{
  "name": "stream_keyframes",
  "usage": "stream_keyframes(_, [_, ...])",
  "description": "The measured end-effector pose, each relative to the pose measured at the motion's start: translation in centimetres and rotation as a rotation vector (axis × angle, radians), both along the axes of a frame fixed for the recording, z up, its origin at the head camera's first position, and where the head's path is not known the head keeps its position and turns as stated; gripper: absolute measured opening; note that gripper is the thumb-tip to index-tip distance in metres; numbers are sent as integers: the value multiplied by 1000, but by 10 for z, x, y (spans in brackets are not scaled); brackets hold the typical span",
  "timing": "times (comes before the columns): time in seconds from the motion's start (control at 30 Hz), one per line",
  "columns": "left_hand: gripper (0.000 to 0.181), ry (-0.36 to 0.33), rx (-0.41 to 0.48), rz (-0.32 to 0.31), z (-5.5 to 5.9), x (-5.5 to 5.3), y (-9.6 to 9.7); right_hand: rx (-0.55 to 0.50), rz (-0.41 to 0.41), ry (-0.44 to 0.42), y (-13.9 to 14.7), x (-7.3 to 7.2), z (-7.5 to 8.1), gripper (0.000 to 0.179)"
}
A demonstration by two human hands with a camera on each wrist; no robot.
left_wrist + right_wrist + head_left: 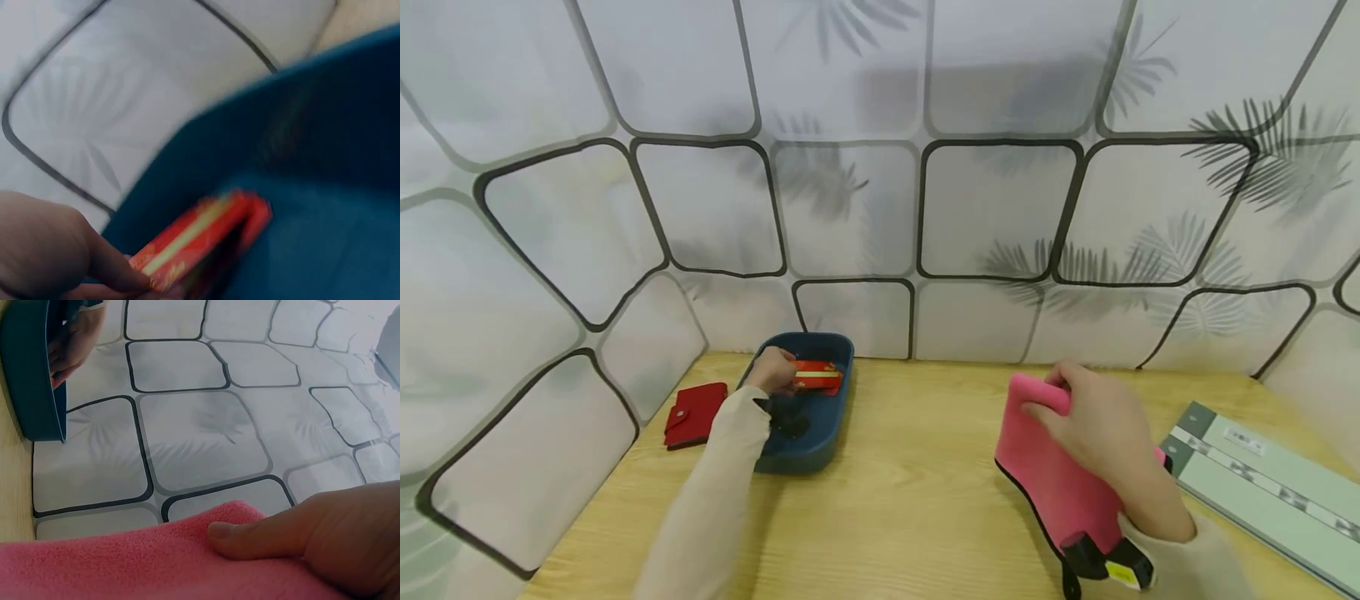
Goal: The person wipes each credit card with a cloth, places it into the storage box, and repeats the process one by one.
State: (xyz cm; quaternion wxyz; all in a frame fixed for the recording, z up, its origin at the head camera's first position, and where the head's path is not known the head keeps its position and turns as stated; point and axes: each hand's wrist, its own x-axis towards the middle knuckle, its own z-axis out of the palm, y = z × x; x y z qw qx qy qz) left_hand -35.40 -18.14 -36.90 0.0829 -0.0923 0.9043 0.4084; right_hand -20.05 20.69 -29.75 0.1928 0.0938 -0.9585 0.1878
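My left hand (pixel 772 371) reaches into a dark blue plastic basin (pixel 805 461) at the left. Its thumb and fingers pinch the end of a flat red packet (pixel 200 234) with a pale gold band; the packet's far end looks folded open in the left wrist view. A small black thing (pixel 790 418) lies in the basin below that hand. On the right, my right hand (pixel 1101 429) grips the top edge of a soft pink fleecy pouch (pixel 1037 446) with black trim, thumb on the near face. A black buckle (pixel 1084 554) with a yellow label hangs at its lower end.
A red snap wallet (pixel 696 414) lies left of the basin, close to my left forearm. At the right, beyond the pink pouch, rests a pale green flat box (pixel 1270 483) with a patterned strip. Patterned white panels (pixel 857 208) enclose the wooden table (pixel 917 492) behind and at the sides.
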Motion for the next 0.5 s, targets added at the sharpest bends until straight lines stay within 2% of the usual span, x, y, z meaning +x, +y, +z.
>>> stream_keyframes(0.03, [48,-7,8,2,-4,-1,-1,-6,3,1,-1,1,-2,28])
stream_keyframes(0.1, [42,5,-39,-1,-8,-4,-2,-13,3,-2,-3,3,-4,28])
stream_keyframes(0.17, [28,52,-83,-6,-10,-8,-1,-18,-1,3,-5,4,-4,28])
stream_keyframes(0.23, [14,84,-95,-8,-10,-10,0,-19,4,9,-7,4,-4,27])
stream_keyframes(0.27, [13,83,-78,-9,-10,-11,0,-19,5,13,-8,4,-3,26])
stream_keyframes(0.4, [29,66,14,11,-9,-11,-5,-19,27,21,-11,4,-4,25])
stream_keyframes(0.5, [39,95,72,23,-4,-9,-8,-27,25,23,-12,3,-5,25])
